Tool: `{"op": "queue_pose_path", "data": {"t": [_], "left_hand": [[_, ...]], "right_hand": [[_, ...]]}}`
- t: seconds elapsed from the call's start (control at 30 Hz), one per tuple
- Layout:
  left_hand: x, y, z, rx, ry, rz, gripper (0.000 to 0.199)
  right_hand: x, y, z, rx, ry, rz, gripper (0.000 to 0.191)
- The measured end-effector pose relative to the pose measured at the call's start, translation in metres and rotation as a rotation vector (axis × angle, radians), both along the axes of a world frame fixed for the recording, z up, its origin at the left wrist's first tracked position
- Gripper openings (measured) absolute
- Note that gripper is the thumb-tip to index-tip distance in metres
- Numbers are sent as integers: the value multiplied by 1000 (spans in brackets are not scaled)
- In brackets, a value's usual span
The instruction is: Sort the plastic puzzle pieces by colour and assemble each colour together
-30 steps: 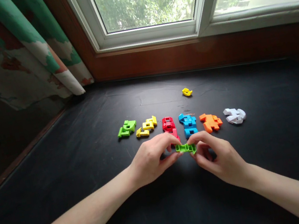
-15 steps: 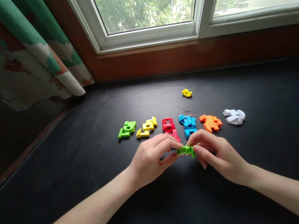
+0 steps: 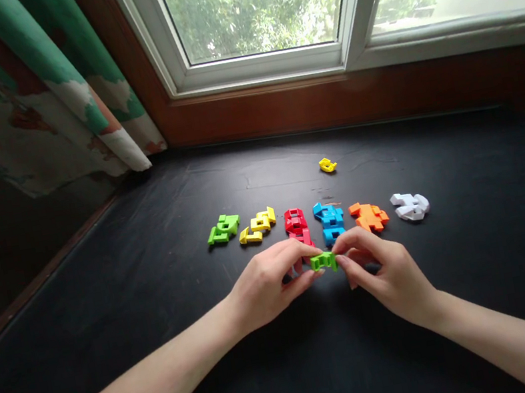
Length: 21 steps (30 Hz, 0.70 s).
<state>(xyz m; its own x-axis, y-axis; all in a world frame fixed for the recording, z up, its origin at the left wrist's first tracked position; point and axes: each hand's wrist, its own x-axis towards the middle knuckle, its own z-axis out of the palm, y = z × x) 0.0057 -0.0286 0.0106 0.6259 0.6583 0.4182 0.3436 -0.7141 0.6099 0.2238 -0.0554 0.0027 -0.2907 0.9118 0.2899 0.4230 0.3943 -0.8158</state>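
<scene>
A lime-green hinged plastic puzzle piece (image 3: 323,262) is held above the black window ledge (image 3: 471,200), close to the near side of a row of coloured pieces. The left hand (image 3: 263,288) grips its left end and the right hand (image 3: 388,276) its right end. The fingers of both hands are together and clamped on the piece, and the fingertips cover parts of it.

The row runs left to right: a green block piece (image 3: 223,229), a yellow block piece (image 3: 257,224), a red block piece (image 3: 296,222), a blue block piece (image 3: 331,222), an orange block piece (image 3: 368,216) and a white block piece (image 3: 409,206). The near end of the red piece is partly hidden behind the left hand's fingers (image 3: 300,254). The blue piece sits just beyond the right hand's fingers (image 3: 351,240). A small yellow plastic piece (image 3: 327,165) lies alone on the far side of the row.

Beyond the ledge stands a reddish-brown wooden window surround (image 3: 327,100) with a white window frame (image 3: 260,68). A green-and-cream patterned curtain (image 3: 41,93) hangs at the left. Foliage outside the glass is blurred, and the window is cut off at the top of the view.
</scene>
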Motion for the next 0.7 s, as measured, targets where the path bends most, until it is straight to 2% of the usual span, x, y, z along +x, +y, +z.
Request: {"op": "queue_pose_path", "data": {"t": [0.23,0.53,0.7], "left_hand": [[6,-4,0,-15,-25,38,17],[2,-2,-2,123,23,17,24],[4,-5,-1,98,47,50,22]], "right_hand": [[-1,-1,1,61,-17,-32,3],[-3,1,3,-114,147,79,12],[-2,0,-1,-14,62,27,6]]}}
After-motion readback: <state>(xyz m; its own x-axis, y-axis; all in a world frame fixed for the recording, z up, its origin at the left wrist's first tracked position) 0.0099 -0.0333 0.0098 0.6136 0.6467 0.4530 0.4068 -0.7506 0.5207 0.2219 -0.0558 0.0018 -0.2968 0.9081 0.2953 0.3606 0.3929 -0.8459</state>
